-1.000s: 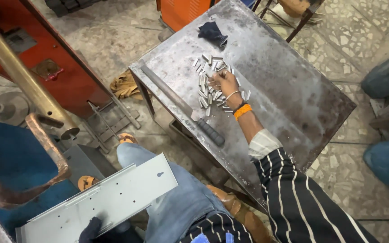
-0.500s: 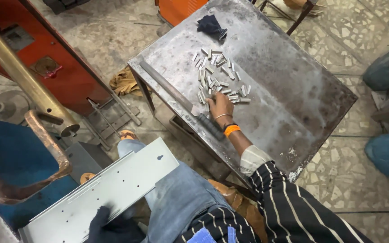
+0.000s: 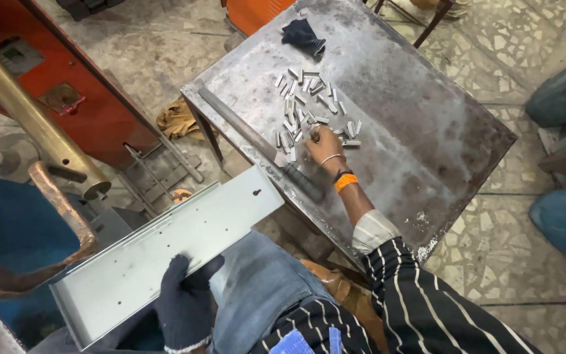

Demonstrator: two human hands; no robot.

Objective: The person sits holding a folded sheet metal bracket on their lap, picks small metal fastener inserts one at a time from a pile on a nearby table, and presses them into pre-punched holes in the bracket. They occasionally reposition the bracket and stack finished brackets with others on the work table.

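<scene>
My left hand, in a dark glove, grips the near edge of a long grey sheet-metal channel with small holes, resting across my lap. My right hand, bare with a bangle and an orange band at the wrist, reaches over a grey metal table and pinches at the near edge of a scatter of several small metal pieces. Whether a piece is between the fingers is not clear. A long metal file with a dark handle lies along the table's left edge, just left of that hand.
A dark cloth glove lies at the table's far end. At left stand a red machine with a brass-coloured bar and a copper arm. A tan rag lies on the floor. Blue-clad legs of other people are at right.
The metal channel has come up and to the right into fuller view, with my gloved left hand now gripping it. My right hand stays at the pile of small pieces.
</scene>
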